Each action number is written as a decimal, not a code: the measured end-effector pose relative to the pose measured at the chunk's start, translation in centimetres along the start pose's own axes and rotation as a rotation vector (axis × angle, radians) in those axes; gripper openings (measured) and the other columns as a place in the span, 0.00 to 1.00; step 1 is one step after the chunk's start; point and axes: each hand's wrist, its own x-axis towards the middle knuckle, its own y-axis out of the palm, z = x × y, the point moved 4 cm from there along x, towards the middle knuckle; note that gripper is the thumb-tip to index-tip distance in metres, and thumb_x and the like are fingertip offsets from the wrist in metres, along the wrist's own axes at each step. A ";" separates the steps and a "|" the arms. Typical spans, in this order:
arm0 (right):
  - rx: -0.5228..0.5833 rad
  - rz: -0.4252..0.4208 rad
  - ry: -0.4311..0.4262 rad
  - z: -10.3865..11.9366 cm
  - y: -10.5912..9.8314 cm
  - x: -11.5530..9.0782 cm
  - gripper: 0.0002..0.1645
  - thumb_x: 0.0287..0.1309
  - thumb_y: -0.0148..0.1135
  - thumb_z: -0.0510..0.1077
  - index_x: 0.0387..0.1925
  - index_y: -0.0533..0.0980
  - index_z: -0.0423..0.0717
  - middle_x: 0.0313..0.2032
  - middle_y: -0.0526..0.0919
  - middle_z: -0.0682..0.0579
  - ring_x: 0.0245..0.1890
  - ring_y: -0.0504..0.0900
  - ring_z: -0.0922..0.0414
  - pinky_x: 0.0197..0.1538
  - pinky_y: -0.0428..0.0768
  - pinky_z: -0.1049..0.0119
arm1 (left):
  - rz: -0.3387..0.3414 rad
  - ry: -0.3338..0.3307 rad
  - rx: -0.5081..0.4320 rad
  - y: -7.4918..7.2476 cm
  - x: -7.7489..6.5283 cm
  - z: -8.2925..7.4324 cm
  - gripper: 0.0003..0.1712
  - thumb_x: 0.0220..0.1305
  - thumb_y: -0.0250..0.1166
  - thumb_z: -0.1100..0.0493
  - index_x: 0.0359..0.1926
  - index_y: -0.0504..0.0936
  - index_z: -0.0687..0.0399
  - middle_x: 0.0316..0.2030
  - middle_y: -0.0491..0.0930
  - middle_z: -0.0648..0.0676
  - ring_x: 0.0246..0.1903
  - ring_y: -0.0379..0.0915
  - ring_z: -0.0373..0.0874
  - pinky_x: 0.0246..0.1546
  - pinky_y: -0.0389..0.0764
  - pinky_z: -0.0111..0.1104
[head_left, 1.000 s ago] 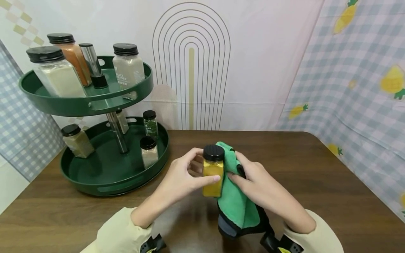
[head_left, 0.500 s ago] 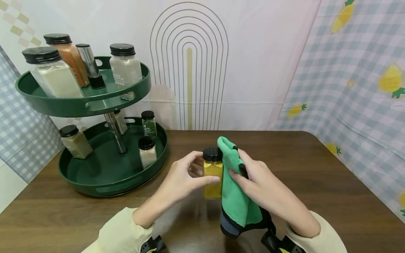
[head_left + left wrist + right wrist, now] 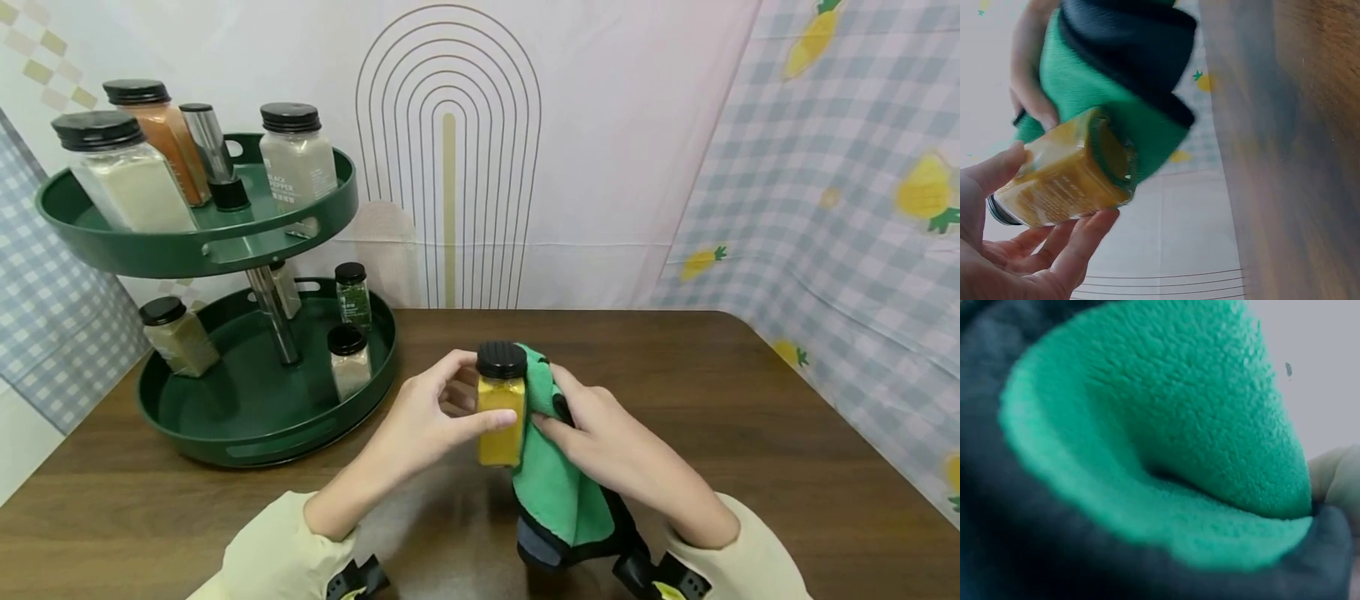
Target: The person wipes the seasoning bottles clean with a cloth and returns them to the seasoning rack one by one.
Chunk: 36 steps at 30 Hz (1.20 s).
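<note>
My left hand (image 3: 431, 417) holds a small square jar (image 3: 501, 408) of yellow spice upright, thumb on the near side and fingers behind it. The jar has a ribbed black lid, and its printed label faces the left wrist camera (image 3: 1063, 197). My right hand (image 3: 611, 433) grips a green cloth (image 3: 558, 492) with black edging and a dark grey back, pressed along the jar's right side. Folds of this cloth (image 3: 1179, 406) fill most of the right wrist view and hide the jar there.
A two-tier green rack stands at the left, with an upper tray (image 3: 135, 254) and a lower tray (image 3: 240, 450). Several black-lidded spice jars and a steel grinder (image 3: 215, 157) stand on it. Brown wooden table (image 3: 712, 392) lies under both hands, with a patterned cloth backdrop behind.
The cloth and my right hand rose along the jar's side half a second ago, then came back down and left. The jar shifted slightly up and left in my left hand.
</note>
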 end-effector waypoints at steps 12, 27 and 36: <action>-0.128 -0.169 -0.117 2.2 -0.6 -1.7 0.29 0.64 0.52 0.40 0.64 0.57 0.46 0.46 0.79 0.48 0.38 0.78 0.60 0.36 0.77 0.63 | -0.030 0.004 -0.032 0.5 -0.2 -0.2 0.25 0.46 0.74 0.52 0.47 0.75 0.39 0.42 0.79 0.43 0.36 0.79 0.38 0.40 0.80 0.33; 0.007 0.089 -0.032 -1.0 0.7 0.9 0.21 0.64 0.50 0.40 0.57 0.62 0.41 0.40 0.80 0.48 0.33 0.77 0.61 0.34 0.75 0.66 | -0.021 0.014 -0.006 0.2 -0.3 -0.6 0.27 0.47 0.74 0.51 0.49 0.74 0.39 0.44 0.79 0.44 0.37 0.78 0.40 0.39 0.80 0.32; 0.001 -0.084 -0.035 1.0 -1.7 -1.6 0.27 0.65 0.53 0.46 0.63 0.59 0.52 0.45 0.79 0.48 0.38 0.79 0.60 0.37 0.77 0.63 | 0.041 0.018 -0.020 0.8 -0.3 -0.2 0.26 0.47 0.74 0.52 0.49 0.74 0.39 0.42 0.80 0.45 0.35 0.79 0.38 0.40 0.80 0.32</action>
